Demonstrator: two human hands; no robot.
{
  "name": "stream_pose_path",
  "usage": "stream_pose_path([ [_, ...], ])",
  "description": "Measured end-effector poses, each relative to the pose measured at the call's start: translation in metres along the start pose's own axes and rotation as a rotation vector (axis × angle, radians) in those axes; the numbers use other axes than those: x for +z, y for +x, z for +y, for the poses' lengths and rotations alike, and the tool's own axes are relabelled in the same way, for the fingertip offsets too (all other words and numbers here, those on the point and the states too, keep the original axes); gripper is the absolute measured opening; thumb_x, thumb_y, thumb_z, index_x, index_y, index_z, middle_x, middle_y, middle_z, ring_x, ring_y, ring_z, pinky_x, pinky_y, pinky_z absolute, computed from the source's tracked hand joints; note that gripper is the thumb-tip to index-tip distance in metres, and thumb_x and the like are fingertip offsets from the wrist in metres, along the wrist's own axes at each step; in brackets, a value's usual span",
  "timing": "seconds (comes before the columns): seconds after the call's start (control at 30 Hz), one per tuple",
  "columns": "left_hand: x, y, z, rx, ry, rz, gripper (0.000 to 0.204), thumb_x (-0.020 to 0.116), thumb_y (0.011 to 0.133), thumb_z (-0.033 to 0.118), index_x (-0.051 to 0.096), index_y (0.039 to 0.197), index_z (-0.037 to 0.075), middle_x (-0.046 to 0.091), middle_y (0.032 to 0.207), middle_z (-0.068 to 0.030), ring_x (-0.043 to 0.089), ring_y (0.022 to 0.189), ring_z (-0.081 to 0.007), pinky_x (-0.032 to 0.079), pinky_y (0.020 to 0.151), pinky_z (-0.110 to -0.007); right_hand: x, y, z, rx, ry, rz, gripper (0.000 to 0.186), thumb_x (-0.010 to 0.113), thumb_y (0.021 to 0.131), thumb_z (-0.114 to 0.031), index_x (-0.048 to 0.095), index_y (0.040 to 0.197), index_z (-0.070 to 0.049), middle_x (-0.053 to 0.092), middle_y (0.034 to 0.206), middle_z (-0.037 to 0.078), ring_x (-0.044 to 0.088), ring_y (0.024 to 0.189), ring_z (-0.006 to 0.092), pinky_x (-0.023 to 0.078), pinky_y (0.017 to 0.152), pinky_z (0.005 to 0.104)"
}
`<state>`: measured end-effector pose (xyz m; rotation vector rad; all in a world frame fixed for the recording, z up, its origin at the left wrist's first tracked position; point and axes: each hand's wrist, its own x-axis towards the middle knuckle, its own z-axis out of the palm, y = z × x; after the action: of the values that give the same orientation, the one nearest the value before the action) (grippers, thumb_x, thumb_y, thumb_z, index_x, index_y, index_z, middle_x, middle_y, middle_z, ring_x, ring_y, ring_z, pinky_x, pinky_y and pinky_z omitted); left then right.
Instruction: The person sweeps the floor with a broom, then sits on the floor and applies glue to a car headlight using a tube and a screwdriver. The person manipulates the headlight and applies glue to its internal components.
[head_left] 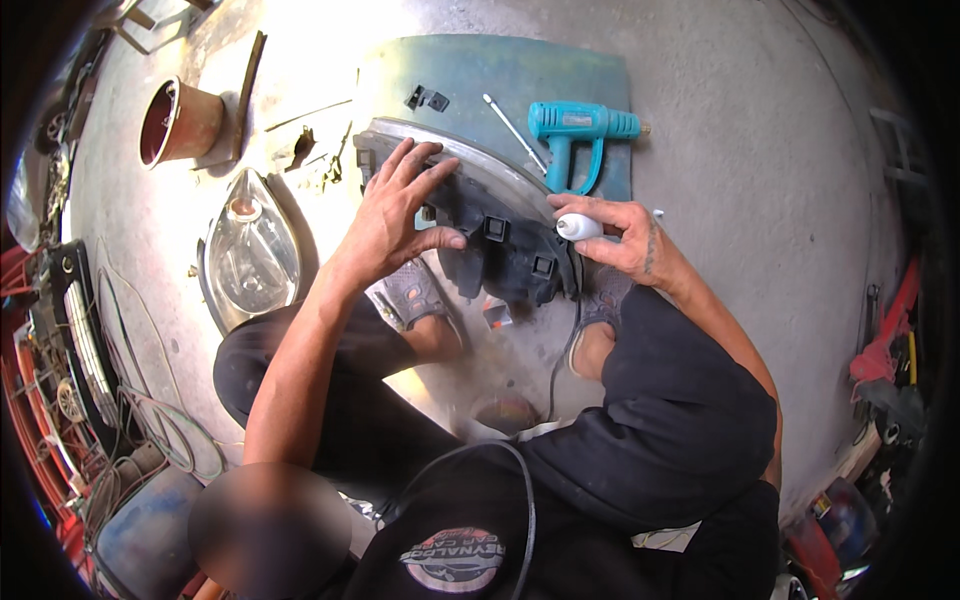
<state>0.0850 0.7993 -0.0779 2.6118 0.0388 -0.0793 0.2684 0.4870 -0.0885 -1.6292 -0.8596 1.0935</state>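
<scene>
A black plastic headlight housing (495,250) with a pale rim is propped between my feet, in front of a greenish panel. My left hand (405,205) grips it at the upper left, fingertips over the rim, thumb on the back. My right hand (625,240) pinches a small white cylindrical thing (580,226), likely a bottle or tube, against the housing's right end. Just beyond the housing lie a teal heat gun (580,122), a white rod (515,130) and a small black plastic piece (427,98). A small orange-marked piece (497,310) is on the floor below.
The greenish panel (490,65) lies on concrete. Left are a clear headlight cover (250,260), a brownish bucket (178,125), a metal bar (251,80), cables (165,430) and stacked car parts (70,340). A red tool (880,350) and clutter line the right. My crossed legs fill the foreground.
</scene>
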Motion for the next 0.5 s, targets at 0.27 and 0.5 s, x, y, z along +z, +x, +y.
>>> stream_pose_path([
  [0.27, 0.010, 0.001, 0.003, 0.000, -0.029, 0.028, 0.091, 0.077, 0.081, 0.073, 0.059, 0.145, 0.010, 0.047, 0.163, -0.0138, 0.029, 0.159, -0.0473, 0.034, 0.117, -0.068, 0.004, -0.003, 0.004, -0.101, -0.116, 0.012, 0.041, 0.075, 0.087, -0.010, 0.075, 0.128, -0.004, 0.068, 0.147, 0.018, 0.069, 0.127, 0.0297, 0.053, 0.108, 0.0395],
  [0.5, 0.016, -0.001, 0.005, 0.023, -0.009, 0.074, 0.089, 0.078, 0.080, 0.073, 0.061, 0.140, 0.009, 0.051, 0.159, -0.0141, 0.035, 0.155, -0.0462, 0.034, 0.117, -0.064, 0.008, -0.005, 0.004, -0.114, -0.165, 0.018, 0.041, 0.075, 0.086, -0.009, 0.076, 0.127, -0.005, 0.067, 0.147, 0.018, 0.068, 0.131, 0.0330, 0.053, 0.109, 0.0411],
])
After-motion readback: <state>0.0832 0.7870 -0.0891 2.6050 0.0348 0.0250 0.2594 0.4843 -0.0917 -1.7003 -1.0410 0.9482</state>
